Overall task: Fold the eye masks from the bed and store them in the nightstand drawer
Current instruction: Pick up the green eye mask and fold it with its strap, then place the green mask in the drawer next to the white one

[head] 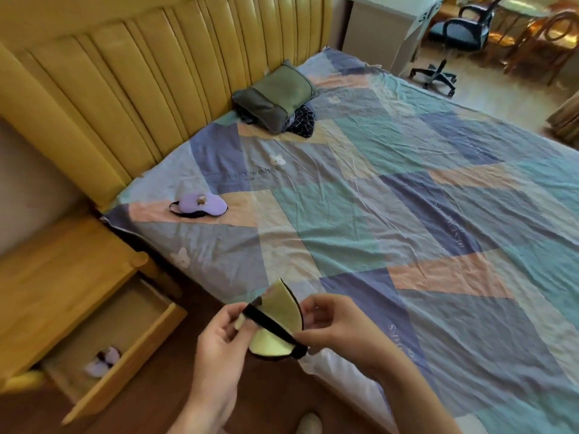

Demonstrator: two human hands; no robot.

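A yellow-green eye mask (279, 311) with a black strap is folded in half in the air over the bed's near edge. My left hand (219, 339) pinches its left end and the strap. My right hand (332, 324) pinches its right end. A purple eye mask (200, 204) with a black strap lies flat on the bed (407, 214) near the headboard corner. The nightstand drawer (125, 349) stands pulled out at lower left, and a folded purple eye mask (103, 361) lies inside it.
A green pillow (275, 95) sits on dark folded cloth by the yellow headboard (141, 89). The wooden nightstand (62, 277) stands left of the bed. An office chair (454, 36) and wooden chairs are far right. My foot (308, 422) shows on the wooden floor.
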